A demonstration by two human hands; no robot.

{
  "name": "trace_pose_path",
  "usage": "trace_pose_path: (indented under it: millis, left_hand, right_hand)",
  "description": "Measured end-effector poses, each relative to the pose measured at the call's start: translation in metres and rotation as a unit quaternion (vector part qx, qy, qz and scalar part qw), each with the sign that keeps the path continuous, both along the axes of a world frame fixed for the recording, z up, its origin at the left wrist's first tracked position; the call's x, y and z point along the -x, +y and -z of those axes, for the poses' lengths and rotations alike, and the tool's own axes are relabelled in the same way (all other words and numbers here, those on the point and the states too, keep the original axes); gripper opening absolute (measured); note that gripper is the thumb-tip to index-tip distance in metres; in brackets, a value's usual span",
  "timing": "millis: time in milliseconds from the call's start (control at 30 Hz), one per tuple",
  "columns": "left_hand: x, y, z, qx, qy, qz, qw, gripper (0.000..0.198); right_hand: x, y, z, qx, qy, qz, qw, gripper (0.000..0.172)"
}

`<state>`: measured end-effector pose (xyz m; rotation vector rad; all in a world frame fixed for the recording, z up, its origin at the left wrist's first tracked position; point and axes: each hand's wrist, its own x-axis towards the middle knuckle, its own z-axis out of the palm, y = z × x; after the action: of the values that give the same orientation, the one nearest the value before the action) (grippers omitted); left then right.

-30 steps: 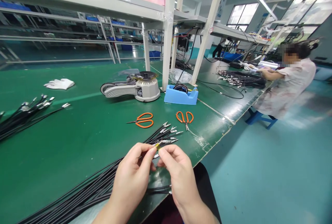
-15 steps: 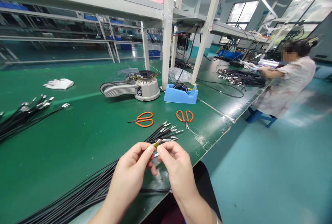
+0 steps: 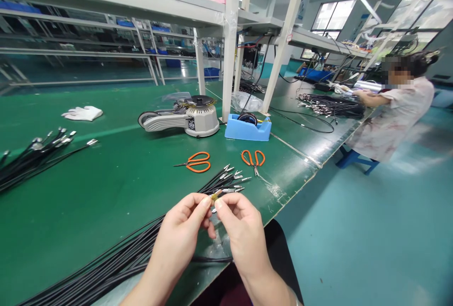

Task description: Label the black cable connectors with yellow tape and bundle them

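My left hand (image 3: 184, 223) and my right hand (image 3: 242, 225) meet close to the table edge, thumbs and forefingers pinched together. Between the fingertips shows a cable end wrapped in amber tape (image 3: 215, 196); most of it is hidden by the fingers. A bundle of black cables (image 3: 116, 261) runs beneath my left wrist, and its metal-tipped ends (image 3: 230, 178) fan out just beyond my hands. Past these lie orange-handled scissors (image 3: 198, 162) and, to their right, orange-handled snips (image 3: 254, 159).
A grey tape dispenser (image 3: 201, 122) stands behind the scissors, beside a blue tape holder (image 3: 247, 129). At left are another cable bundle (image 3: 38, 157) and a white glove (image 3: 82, 113). Shelf posts (image 3: 230, 60) rise from the green table. A co-worker (image 3: 399, 103) sits at right.
Both hands keep their pinch on the taped cable end, with hardly any finger motion. The whole view has shifted very slightly.
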<state>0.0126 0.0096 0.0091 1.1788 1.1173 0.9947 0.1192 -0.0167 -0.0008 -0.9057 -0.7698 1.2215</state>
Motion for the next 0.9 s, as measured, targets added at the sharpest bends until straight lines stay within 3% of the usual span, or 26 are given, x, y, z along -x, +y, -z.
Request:
trace_pose_path:
  millis: [267,633,900]
  left_hand:
    - [0.004,0.000,-0.003,0.032,-0.067,0.035,0.997,0.034]
    - [0.005,0.001,-0.012,0.099,-0.129,0.081,0.983,0.034]
    - [0.001,-0.003,-0.008,0.038,-0.091,0.042,0.994,0.033]
  right_hand:
    - [-0.003,0.001,0.006,0.018,-0.059,0.025,0.998,0.016]
    - [-0.004,0.002,0.007,0.001,-0.050,0.023,0.998,0.021]
    - [-0.002,-0.005,-0.003,-0.011,-0.042,0.004,0.999,0.015]
